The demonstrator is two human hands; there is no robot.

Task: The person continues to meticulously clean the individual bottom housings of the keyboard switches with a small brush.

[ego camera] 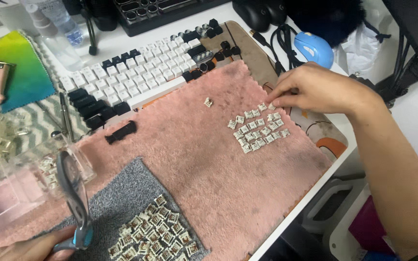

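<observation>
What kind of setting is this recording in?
Probably a home desk used for keyboard tinkering: a white and black keyboard, a blue mouse, and rows of loose key switches on a pink mat, which the right hand is touching.

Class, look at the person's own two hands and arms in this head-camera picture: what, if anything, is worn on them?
The right hand and its forearm are bare: no glove, ring, watch or sleeve shows down to the picture's edge. The left hand, only partly in view at the bottom edge, also shows no glove or ring; its wrist and arm are out of frame.
</observation>
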